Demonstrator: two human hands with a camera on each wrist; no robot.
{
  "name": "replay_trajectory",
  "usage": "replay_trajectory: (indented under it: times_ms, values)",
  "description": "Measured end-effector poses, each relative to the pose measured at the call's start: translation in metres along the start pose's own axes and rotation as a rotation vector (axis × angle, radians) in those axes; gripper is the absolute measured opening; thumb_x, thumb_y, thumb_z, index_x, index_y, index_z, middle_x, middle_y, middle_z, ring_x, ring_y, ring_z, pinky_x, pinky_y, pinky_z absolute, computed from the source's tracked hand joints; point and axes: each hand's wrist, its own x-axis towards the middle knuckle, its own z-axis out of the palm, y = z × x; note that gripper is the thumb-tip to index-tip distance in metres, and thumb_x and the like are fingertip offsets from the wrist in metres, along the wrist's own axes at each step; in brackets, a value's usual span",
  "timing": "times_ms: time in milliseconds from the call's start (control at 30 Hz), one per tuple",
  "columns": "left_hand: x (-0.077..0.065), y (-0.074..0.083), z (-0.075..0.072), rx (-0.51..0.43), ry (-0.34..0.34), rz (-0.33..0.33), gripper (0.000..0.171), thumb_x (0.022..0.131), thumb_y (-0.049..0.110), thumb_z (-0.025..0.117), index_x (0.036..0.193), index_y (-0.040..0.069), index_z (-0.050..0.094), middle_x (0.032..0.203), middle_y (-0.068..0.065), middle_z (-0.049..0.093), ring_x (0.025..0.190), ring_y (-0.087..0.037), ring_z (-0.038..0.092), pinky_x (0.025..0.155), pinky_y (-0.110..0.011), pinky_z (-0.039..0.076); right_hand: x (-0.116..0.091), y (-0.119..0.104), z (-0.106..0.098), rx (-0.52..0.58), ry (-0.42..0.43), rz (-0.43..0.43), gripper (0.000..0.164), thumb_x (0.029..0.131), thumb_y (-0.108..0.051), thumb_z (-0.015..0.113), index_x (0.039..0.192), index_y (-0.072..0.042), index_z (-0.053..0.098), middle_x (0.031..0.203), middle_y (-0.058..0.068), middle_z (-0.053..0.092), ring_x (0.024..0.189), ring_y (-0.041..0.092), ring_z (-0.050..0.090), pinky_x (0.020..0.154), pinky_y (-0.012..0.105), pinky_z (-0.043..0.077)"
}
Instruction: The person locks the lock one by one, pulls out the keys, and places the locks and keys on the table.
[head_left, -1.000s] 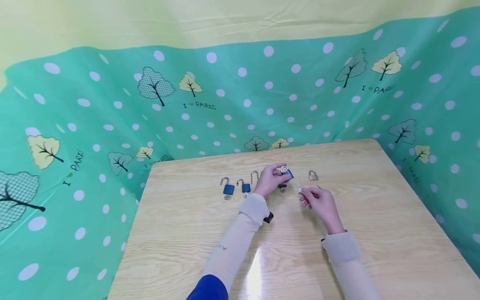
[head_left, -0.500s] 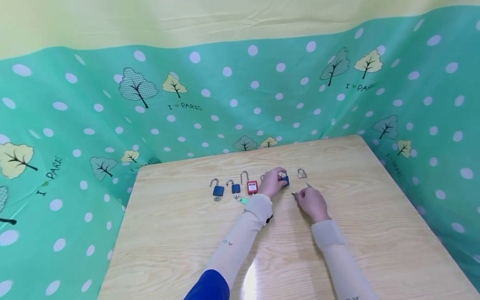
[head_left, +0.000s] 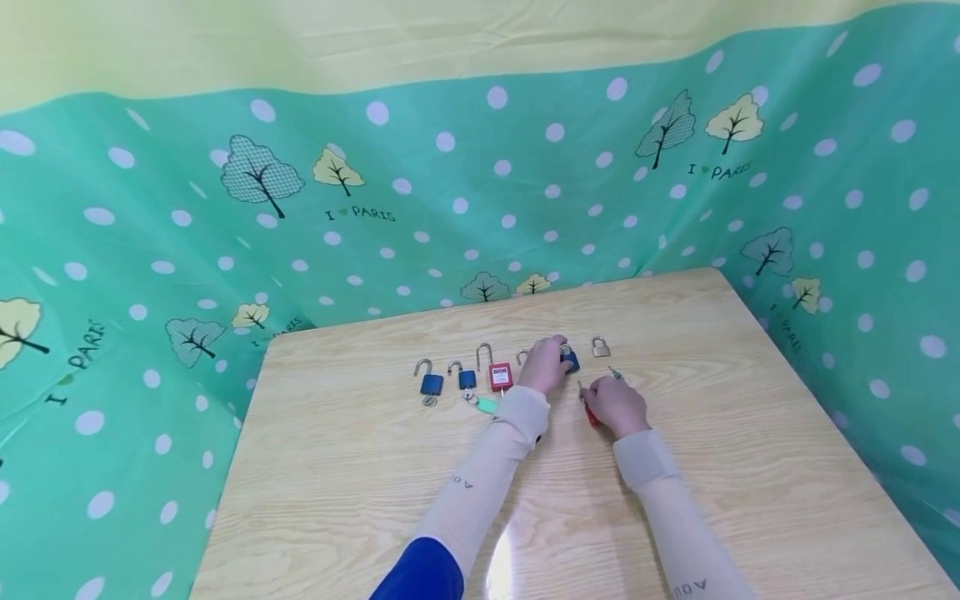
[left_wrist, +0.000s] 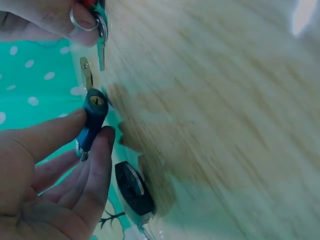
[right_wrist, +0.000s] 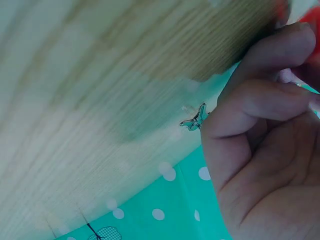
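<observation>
My left hand (head_left: 545, 365) pinches a small blue padlock (head_left: 570, 360) between thumb and fingers. In the left wrist view the brass keyhole face of this blue padlock (left_wrist: 95, 112) points away from the palm. Just across from it, my right hand (head_left: 617, 404) holds a key (left_wrist: 102, 47) on a metal ring (left_wrist: 82, 20), its tip pointing toward the padlock, a short gap between. A red tag (head_left: 592, 416) hangs below the right fingers. A teal butterfly charm (right_wrist: 196, 118) shows by the right hand, beyond its curled fingers.
Left of my hands lie two blue padlocks (head_left: 431, 384) and a red padlock (head_left: 500, 377), shackles open, with a green tag (head_left: 486, 405) nearby. A brass-coloured padlock (head_left: 601, 347) lies further right. A black padlock (left_wrist: 134, 187) is near my left fingers. A dotted curtain (head_left: 420, 208) borders the wooden table.
The head view has shifted, sliding the scene left. My left hand has brought the blue padlock lower and toward the right hand, turning it. The red tag has come into sight under the right hand.
</observation>
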Motion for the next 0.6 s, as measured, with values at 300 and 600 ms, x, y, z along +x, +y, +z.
replay_trajectory:
  times_ms: [300,600]
  values:
    - [0.004,0.000,-0.001,-0.006,0.007,0.011,0.041,0.091,0.021,0.073,0.130,0.012,0.064,0.129,-0.006,0.065,0.120,-0.023,0.060,0.103,-0.034,0.049,0.006,-0.003,-0.001,-0.004,0.058,0.027,0.040,0.098,-0.034,0.060,0.065,-0.012,0.058,0.062,0.003,0.057,0.059,0.021,0.055,0.052,0.034,0.041]
    - [0.001,-0.008,-0.014,-0.155,0.055,0.036,0.037,0.093,0.023,0.071,0.127,0.011,0.065,0.119,-0.006,0.067,0.099,-0.018,0.067,0.084,-0.030,0.055,0.006,0.001,-0.008,0.016,0.174,-0.033,0.035,0.097,-0.033,0.061,0.073,-0.007,0.062,0.067,0.008,0.062,0.060,0.024,0.057,0.049,0.035,0.041]
